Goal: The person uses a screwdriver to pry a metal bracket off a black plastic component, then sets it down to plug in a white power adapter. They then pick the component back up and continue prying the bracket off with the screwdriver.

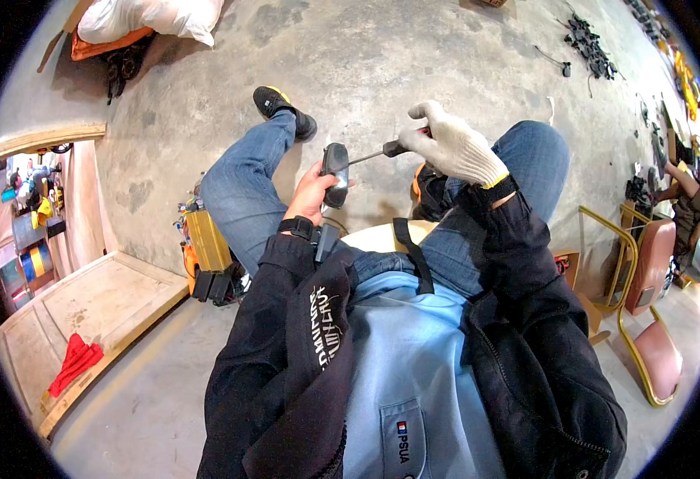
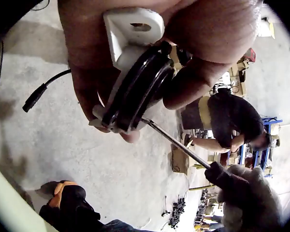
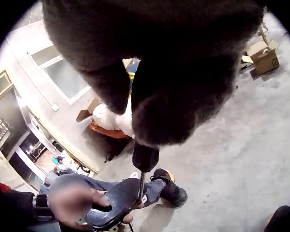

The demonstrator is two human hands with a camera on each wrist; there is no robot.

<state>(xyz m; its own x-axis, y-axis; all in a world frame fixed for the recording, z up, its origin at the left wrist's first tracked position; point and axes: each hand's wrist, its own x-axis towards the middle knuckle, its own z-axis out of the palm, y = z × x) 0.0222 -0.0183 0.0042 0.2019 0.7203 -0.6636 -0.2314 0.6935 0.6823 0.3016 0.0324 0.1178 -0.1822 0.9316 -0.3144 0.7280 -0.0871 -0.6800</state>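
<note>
My bare left hand (image 1: 308, 199) holds a black oval part (image 1: 335, 174) between fingers and thumb, above the floor between the knees. Seen from the left wrist, this part has dark ridged edges and a white bracket (image 2: 130, 34) with a slot. Beside it hangs a short black cable with a plug end (image 2: 36, 98). My right hand (image 1: 458, 150), in a white knitted glove, grips the dark handle of a screwdriver (image 1: 395, 148). Its metal shaft (image 2: 176, 142) points at the part, with the tip right at the ridged edge. The glove hides much of the handle in the right wrist view.
A yellow box-shaped item (image 1: 208, 239) stands beside the left leg. A chair with a gold frame (image 1: 655, 263) is at the right. Black cabled pieces (image 1: 589, 48) lie on the floor ahead. A red cloth (image 1: 76, 363) lies on a wooden panel at left. Another person (image 2: 232, 116) bends over nearby.
</note>
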